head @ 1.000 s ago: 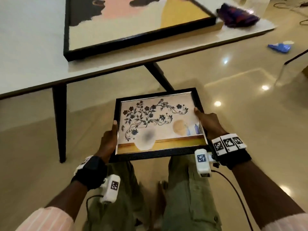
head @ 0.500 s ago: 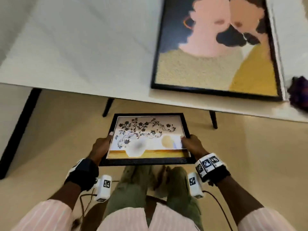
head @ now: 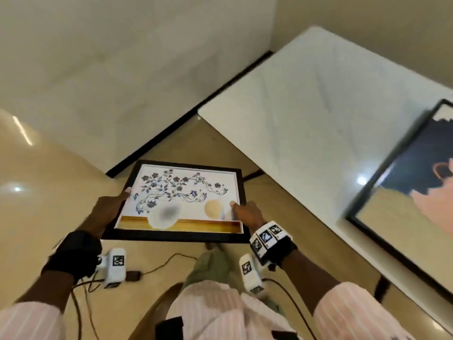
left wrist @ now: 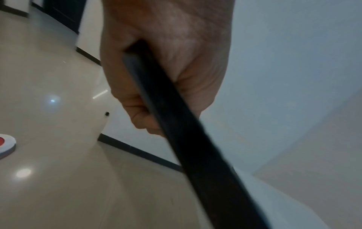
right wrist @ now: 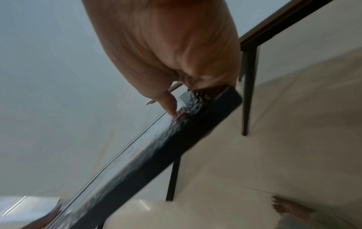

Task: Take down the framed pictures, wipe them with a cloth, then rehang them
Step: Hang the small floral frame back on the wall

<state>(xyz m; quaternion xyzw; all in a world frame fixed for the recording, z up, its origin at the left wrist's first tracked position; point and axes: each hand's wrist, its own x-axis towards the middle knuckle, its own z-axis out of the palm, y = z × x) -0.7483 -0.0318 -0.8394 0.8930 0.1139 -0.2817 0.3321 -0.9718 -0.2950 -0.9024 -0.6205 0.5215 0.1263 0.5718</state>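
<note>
I hold a small black-framed floral picture [head: 181,200] face up in front of my waist, above the floor. My left hand [head: 110,209] grips its left edge, thumb on top; in the left wrist view the fingers [left wrist: 137,114] curl under the black frame edge [left wrist: 176,124]. My right hand [head: 245,213] grips the right edge, and the thumb [right wrist: 170,105] presses on the glass by the frame [right wrist: 156,147]. A large black-framed painting [head: 416,187] lies flat on the white table [head: 306,106] at right. No cloth is in view.
A white wall [head: 122,57] with a black skirting stands ahead and left. Black table legs [right wrist: 247,93] stand close on my right. Cables and a small dark box [head: 133,276] lie on the glossy floor by my feet. A round white and red object [left wrist: 5,145] sits on the floor at left.
The view has swung left: the table and large painting slid from ahead to the right edge, and the wall came into view. Both hands keep the same grip on the small picture.
</note>
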